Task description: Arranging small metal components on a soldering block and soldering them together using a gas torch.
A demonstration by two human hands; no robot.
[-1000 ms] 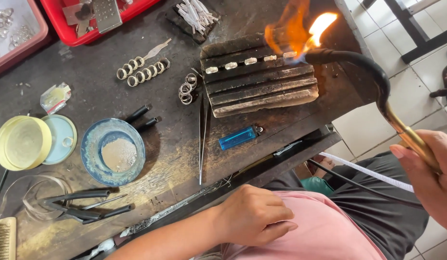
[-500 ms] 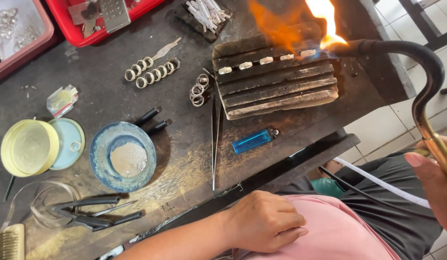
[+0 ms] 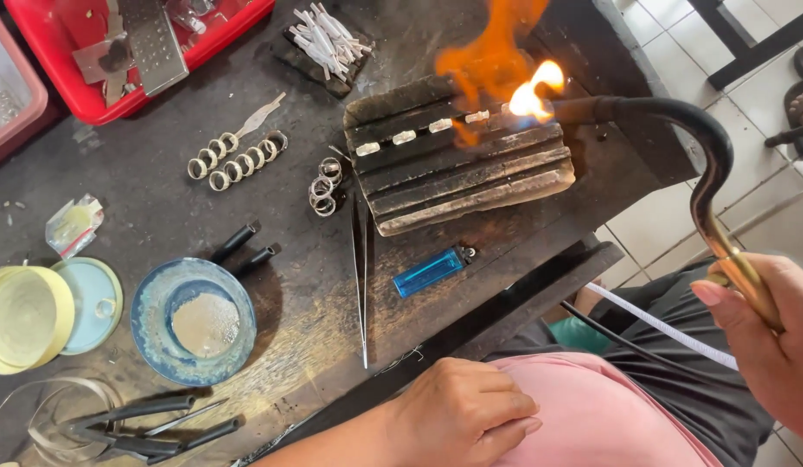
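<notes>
Sweeping the flame along that top groove, you're now hitting the right end of the row of small metal pieces [image 3: 440, 126] on the charred block [image 3: 470, 169]. A second ago the fire sat more off the block's far right corner and flared higher; now the bright tip is right over the last piece and orange flame licks up behind it. So the heat looks like it's on the work rather than beside it.

Your right hand [image 3: 769, 342] is closed around the brass handle of the curved torch [image 3: 708, 164], thumb on top. Your left hand [image 3: 462, 419] hasn't moved, resting loosely curled on your lap at the counter [image 3: 142, 199] edge, holding nothing.

Tweezers [image 3: 362, 277] and the blue lighter [image 3: 431, 270] lie just in front of the block, loose rings [image 3: 323, 186] to its left, untouched.
</notes>
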